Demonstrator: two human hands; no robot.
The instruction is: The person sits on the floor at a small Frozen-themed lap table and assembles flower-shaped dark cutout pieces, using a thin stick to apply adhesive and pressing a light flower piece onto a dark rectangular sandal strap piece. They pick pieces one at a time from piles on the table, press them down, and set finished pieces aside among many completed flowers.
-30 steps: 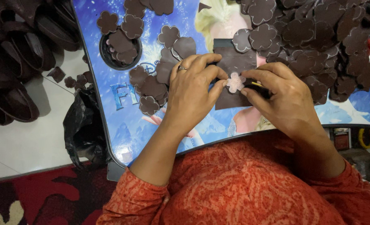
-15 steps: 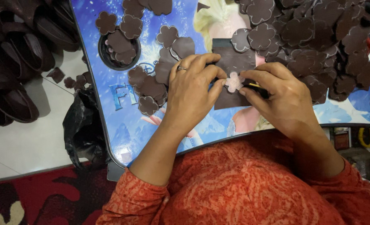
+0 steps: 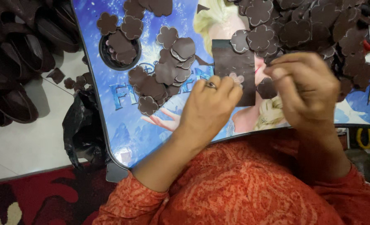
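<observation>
**Brown sheet, flower outline drawn; right hand lifted clear**

Item: dark brown sheet [image 3: 235, 71], flat on the blue printed table [image 3: 122, 129], a pale flower outline [image 3: 236, 78] showing on it.
Left hand [image 3: 210, 106]: fingers together, tips pressing the sheet's lower edge.
Right hand [image 3: 305, 89]: half a second ago down at the outline, now raised off it, fingers curled; contents cannot be told.
Surround: cut brown flower pieces [image 3: 168, 71] heaped alongside.
</observation>
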